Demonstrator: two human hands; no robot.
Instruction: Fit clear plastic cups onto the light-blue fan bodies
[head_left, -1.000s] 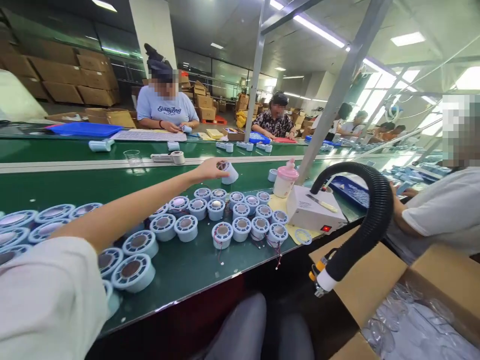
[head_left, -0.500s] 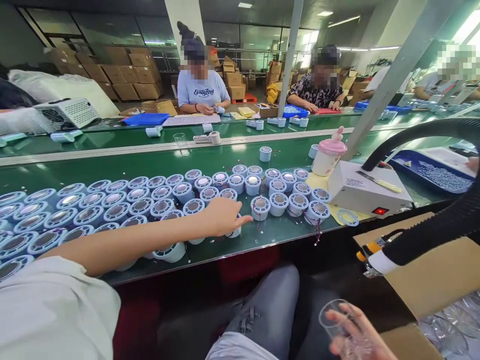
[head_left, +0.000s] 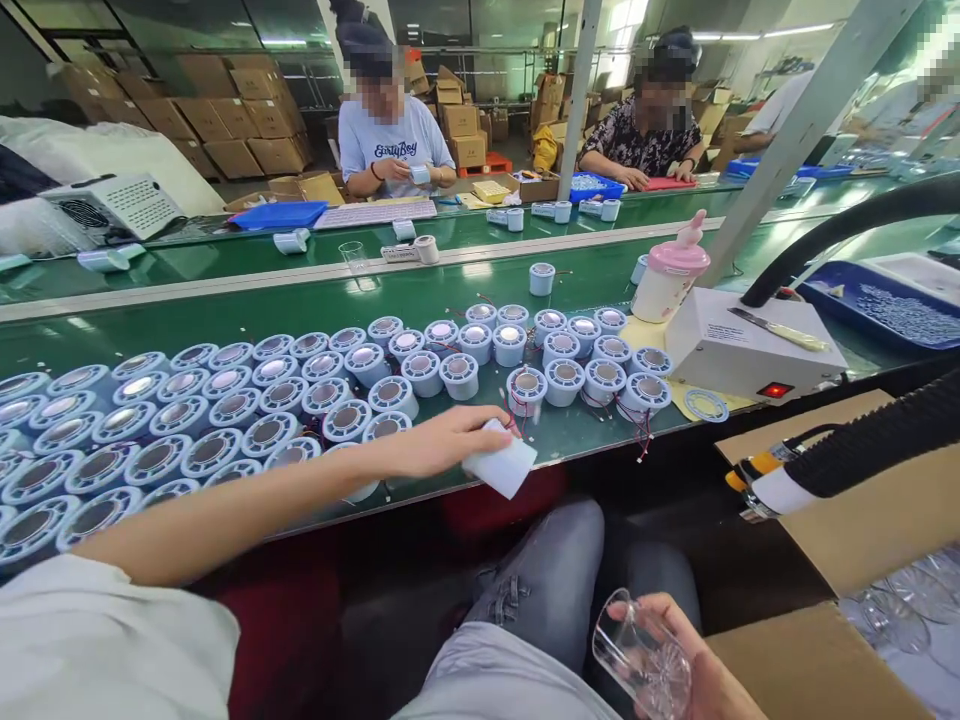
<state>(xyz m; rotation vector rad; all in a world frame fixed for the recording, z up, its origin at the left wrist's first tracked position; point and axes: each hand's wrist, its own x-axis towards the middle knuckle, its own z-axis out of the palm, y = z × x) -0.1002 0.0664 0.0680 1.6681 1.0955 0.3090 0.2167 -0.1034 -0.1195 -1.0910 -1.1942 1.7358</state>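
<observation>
Reaching over the near edge of the green bench, my left hand (head_left: pixel 450 437) is closed round a light-blue cylindrical housing (head_left: pixel 504 462), which is tilted with its side toward me. Several similar blue housings (head_left: pixel 564 380) with round grey centres and slotted rims stand upright in rows beyond and to the left. Thin red and black wires trail from some of them. Low at the right, above my lap, my right hand (head_left: pixel 694 650) grips a clear plastic cup (head_left: pixel 641 655), tipped on its side with a ribbed, star-like base.
A grey box with a lit red switch (head_left: pixel 757 345) and a black hose (head_left: pixel 862 445) stands at the right. Beside it are a pink-lidded cup (head_left: pixel 670 280) and a blue tray (head_left: pixel 885 305). An open carton (head_left: pixel 802 650) holds clear cups. Co-workers sit across the bench.
My left hand has lifted a blue housing from the near row and tilted it toward the bench edge. My right hand has brought the clear cup slightly left, into fuller view.
</observation>
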